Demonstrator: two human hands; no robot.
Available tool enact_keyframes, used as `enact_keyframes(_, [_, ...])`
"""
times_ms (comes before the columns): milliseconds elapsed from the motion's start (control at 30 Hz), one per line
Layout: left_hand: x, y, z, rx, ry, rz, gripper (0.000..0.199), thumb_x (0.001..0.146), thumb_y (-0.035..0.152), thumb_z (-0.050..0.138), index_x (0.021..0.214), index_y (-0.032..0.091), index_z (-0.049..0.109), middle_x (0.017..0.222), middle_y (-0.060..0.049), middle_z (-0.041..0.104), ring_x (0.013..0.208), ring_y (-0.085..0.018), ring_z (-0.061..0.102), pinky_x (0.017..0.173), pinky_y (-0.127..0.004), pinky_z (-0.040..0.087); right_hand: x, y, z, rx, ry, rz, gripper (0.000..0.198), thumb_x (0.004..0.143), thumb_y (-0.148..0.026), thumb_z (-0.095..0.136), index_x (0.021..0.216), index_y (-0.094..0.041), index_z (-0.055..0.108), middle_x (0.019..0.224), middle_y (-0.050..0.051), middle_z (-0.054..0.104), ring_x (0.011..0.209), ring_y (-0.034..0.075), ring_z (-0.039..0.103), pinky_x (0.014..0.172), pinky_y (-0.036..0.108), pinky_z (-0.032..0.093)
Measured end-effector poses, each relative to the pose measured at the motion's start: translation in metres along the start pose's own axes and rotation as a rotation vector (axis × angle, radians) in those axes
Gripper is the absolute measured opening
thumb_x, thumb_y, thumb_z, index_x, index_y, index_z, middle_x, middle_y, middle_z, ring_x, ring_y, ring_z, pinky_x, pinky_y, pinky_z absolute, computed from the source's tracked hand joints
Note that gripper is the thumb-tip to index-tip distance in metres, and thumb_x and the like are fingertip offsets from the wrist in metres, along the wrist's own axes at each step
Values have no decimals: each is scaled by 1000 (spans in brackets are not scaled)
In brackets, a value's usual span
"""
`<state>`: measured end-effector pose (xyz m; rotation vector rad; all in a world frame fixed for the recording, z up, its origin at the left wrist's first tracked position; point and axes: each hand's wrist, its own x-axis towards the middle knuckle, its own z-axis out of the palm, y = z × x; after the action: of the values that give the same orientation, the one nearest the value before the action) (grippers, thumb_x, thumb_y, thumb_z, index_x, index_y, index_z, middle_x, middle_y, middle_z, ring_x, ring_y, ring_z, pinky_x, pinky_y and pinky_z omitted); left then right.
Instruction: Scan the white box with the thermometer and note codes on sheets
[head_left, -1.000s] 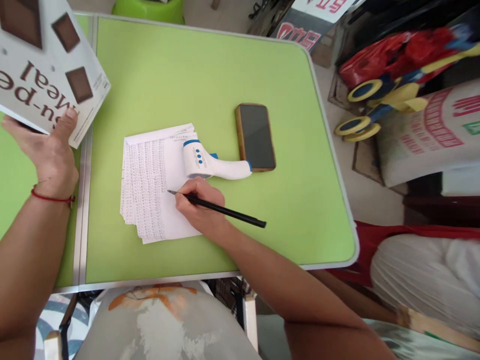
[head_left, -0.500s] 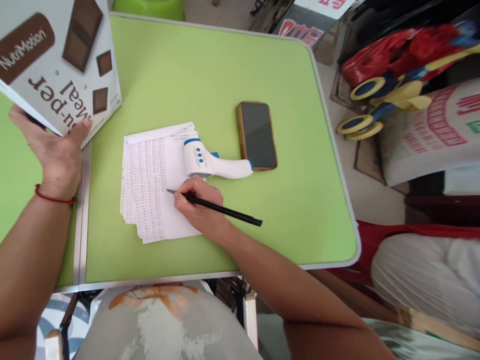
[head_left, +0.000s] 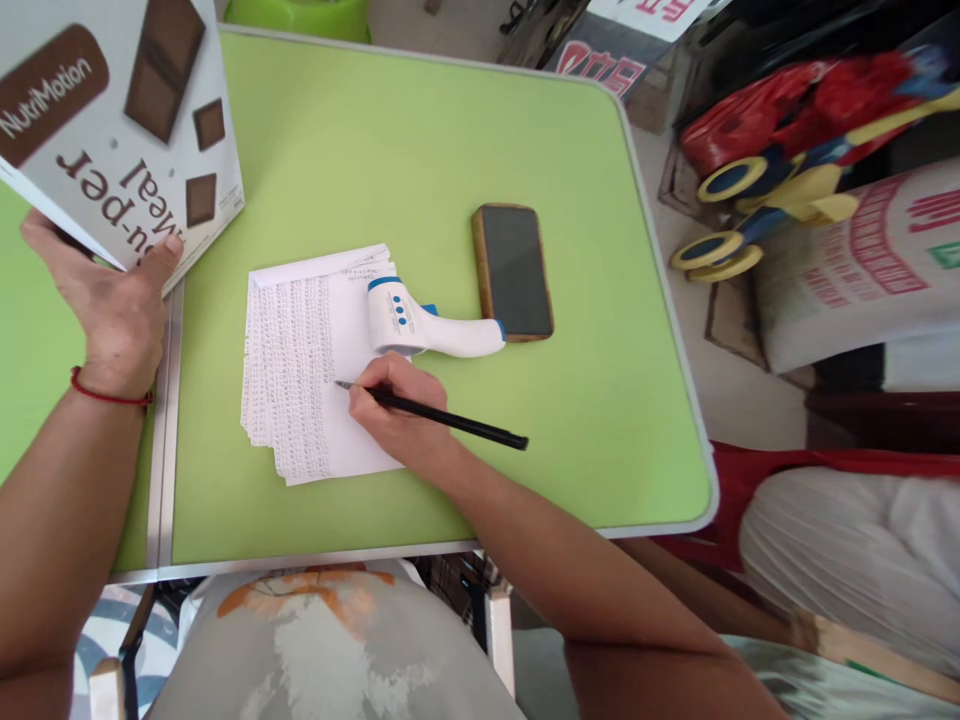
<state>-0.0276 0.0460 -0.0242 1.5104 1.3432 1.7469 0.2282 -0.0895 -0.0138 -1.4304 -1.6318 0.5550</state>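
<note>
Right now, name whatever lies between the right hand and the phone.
The head view shows the white thermometer gun's handle between the right hand and phone, plus some green table.

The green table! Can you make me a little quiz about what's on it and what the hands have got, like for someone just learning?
1. Pick one: what does the right hand hold?
A) a spoon
B) a black pen
C) scissors

2. True or false: the phone lies on the green table, apart from the papers.

3. Fill the gap: the left hand holds a white ____ marked NutriMotion.

Key:
1. B, a black pen.
2. True.
3. box
</note>
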Motion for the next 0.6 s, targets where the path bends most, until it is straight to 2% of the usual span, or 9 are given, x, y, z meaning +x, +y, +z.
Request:
enact_keyframes(67, [-3, 11, 4, -69, 54, 6, 85, 56, 45, 94, 105, 23, 28, 123, -7, 46, 118, -19, 52, 104, -36, 48, 0, 0, -3, -12, 5, -33, 17, 70, -13, 52, 62, -23, 42, 50, -9, 44, 44, 8, 43, 46, 21, 36])
enact_keyframes(133, [-4, 15, 6, -124, 66, 41, 86, 51, 47, 95, 103, 23, 31, 118, -6, 49, 113, -19, 54, 103, -37, 48, 1, 1, -9, -20, -19, -130, 15, 74, -10, 53, 67, -22, 48, 54, -7, 50, 47, 8, 47, 48, 21, 39])
enact_keyframes(233, [-2, 17, 5, -192, 96, 58, 90, 45, 51, 97, 103, 22, 35, 114, -5, 52, 109, -19, 55, 102, -39, 49, 5, 7, -24, -85, -144, -429, 13, 88, -11, 51, 87, -20, 60, 74, 0, 63, 66, 12, 59, 61, 24, 48])
enact_keyframes(300, [0, 23, 4, -226, 120, 57, 89, 43, 49, 98, 102, 21, 38, 111, -5, 56, 107, -19, 57, 102, -38, 49, 8, 12, -35, -231, -257, -579, 19, 94, -11, 46, 99, -19, 63, 86, 5, 65, 78, 17, 61, 68, 28, 50])
enact_keyframes(400, [2, 38, 4, -302, 108, 50, 74, 48, 43, 96, 97, 19, 46, 103, -3, 62, 106, -20, 60, 104, -37, 47, 10, 18, -45, -429, -394, -617, 28, 97, -9, 38, 110, -15, 62, 95, 10, 65, 87, 21, 59, 76, 34, 51])
enact_keyframes(467, [1, 50, 3, -335, 82, 35, 59, 55, 39, 93, 91, 19, 52, 98, -1, 65, 107, -20, 62, 105, -36, 47, 9, 20, -48, -492, -438, -626, 34, 94, -4, 35, 112, -15, 62, 94, 9, 64, 85, 21, 58, 75, 34, 50])
enact_keyframes(533, [-2, 57, 2, -333, 13, -61, 43, 62, 36, 89, 85, 19, 57, 93, 0, 67, 103, -19, 62, 100, -34, 49, 9, 21, -50, -506, -417, -657, 39, 90, 0, 36, 113, -18, 62, 91, 7, 63, 82, 20, 57, 72, 33, 49])
enact_keyframes(600, [-7, 61, -2, -375, -52, -181, 39, 60, 36, 89, 83, 20, 61, 90, 2, 68, 98, -19, 62, 91, -32, 53, 10, 22, -51, -514, -293, -646, 40, 87, 0, 40, 114, -21, 62, 93, 7, 63, 83, 19, 57, 73, 33, 48])
